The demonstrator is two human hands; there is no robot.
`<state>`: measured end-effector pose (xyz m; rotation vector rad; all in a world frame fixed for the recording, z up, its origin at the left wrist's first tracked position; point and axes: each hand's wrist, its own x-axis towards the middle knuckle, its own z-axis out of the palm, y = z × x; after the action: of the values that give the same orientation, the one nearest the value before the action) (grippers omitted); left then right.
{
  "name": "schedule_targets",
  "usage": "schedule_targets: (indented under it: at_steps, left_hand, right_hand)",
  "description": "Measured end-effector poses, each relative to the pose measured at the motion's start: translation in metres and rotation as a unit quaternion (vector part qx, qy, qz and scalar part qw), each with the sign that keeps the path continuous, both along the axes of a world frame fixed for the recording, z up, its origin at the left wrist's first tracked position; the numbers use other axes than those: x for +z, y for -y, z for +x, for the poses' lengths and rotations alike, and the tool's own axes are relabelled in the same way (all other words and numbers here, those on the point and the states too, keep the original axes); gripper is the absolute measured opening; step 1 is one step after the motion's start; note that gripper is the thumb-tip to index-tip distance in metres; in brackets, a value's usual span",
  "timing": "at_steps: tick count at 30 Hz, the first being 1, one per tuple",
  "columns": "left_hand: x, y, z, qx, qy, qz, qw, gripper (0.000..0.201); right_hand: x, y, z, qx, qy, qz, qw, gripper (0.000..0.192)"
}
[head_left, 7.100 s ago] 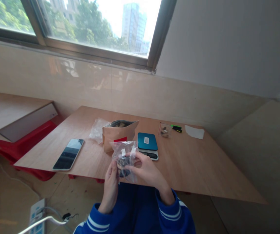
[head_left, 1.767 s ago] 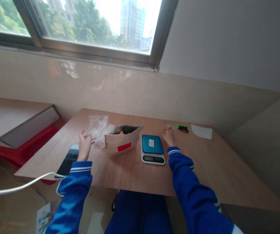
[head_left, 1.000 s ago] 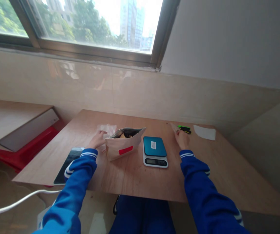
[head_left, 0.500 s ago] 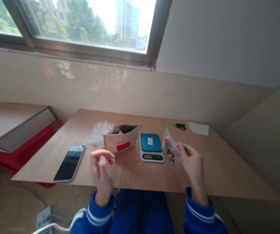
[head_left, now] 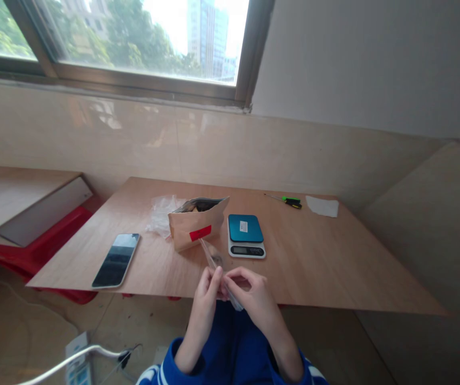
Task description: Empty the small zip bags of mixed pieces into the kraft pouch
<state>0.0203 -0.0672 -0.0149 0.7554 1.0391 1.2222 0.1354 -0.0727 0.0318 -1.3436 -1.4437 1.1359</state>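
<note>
Both hands meet at the table's front edge on a small clear plastic bag with brownish contents. My left hand pinches it from the left, thumb on top. My right hand closes its fingertips on the bag's edge just beside the left thumb. Part of the bag hangs below the fingers, partly hidden. Beyond the hands an open kraft paper pouch with a red label stands upright, its contents only dimly seen. Right of it lies a white kitchen scale with a teal top and nothing on it.
A phone lies at the table's left front. Crumpled clear plastic sits behind the pouch. Toward the back right are a screwdriver and a white paper piece. A white cable runs over a power strip at lower left.
My right hand has brought the plastic bag left and nearer, from beside the scale to in front of it. My left hand, previously raised and holding nothing, now grips the bag too.
</note>
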Motion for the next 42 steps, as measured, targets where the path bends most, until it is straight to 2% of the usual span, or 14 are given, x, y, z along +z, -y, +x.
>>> schedule_targets:
  at_steps: [5, 10, 15, 19, 21, 25, 29, 31, 34, 36, 39, 42]
  left_hand:
    - [-0.001, 0.001, -0.006, 0.018, -0.035, 0.019, 0.999, 0.037]
    - [0.008, 0.004, -0.017, -0.035, -0.118, 0.103, 0.987, 0.029]
    - [0.017, 0.004, -0.021, -0.064, -0.180, 0.158, 0.969, 0.031]
    - [0.023, 0.003, -0.022, -0.048, -0.200, 0.149, 0.967, 0.033]
    - [0.026, 0.008, -0.025, -0.046, -0.211, 0.136, 0.967, 0.034]
    - [0.030, 0.026, -0.031, -0.074, -0.221, 0.121, 0.965, 0.038]
    - [0.021, 0.032, -0.034, -0.109, -0.142, 0.135, 0.974, 0.049]
    - [0.012, 0.028, -0.033, -0.073, -0.084, 0.128, 0.985, 0.054]
    - [-0.001, 0.020, -0.027, -0.004, -0.014, 0.096, 0.995, 0.048]
    - [-0.005, 0.017, -0.022, -0.011, 0.057, 0.067, 0.996, 0.056]
    - [-0.005, 0.015, -0.016, -0.049, 0.176, 0.001, 0.983, 0.065]
    - [-0.004, 0.014, -0.013, -0.007, 0.189, -0.028, 0.982, 0.063]
  right_hand:
    - [-0.003, -0.002, -0.004, 0.012, 0.048, 0.050, 0.998, 0.012]
    - [0.002, -0.001, -0.002, 0.003, 0.007, 0.040, 0.999, 0.021]
    - [0.004, 0.001, -0.004, -0.078, 0.050, 0.089, 0.992, 0.020]
    - [0.001, 0.002, -0.007, -0.091, 0.068, 0.102, 0.988, 0.020]
    - [-0.001, 0.000, -0.004, -0.134, 0.073, 0.117, 0.981, 0.020]
    - [0.005, -0.006, 0.015, -0.294, 0.038, 0.137, 0.945, 0.026]
    - [0.021, -0.001, 0.025, -0.284, -0.066, 0.112, 0.950, 0.032]
    - [0.029, 0.005, 0.023, -0.278, -0.106, 0.097, 0.950, 0.032]
    - [0.034, 0.010, 0.019, -0.263, -0.156, 0.075, 0.949, 0.033]
    - [0.030, 0.009, 0.016, -0.222, -0.176, 0.044, 0.958, 0.034]
    - [0.020, 0.003, 0.014, -0.148, -0.149, 0.022, 0.977, 0.035]
    - [0.014, 0.002, 0.014, -0.182, -0.056, 0.110, 0.975, 0.036]
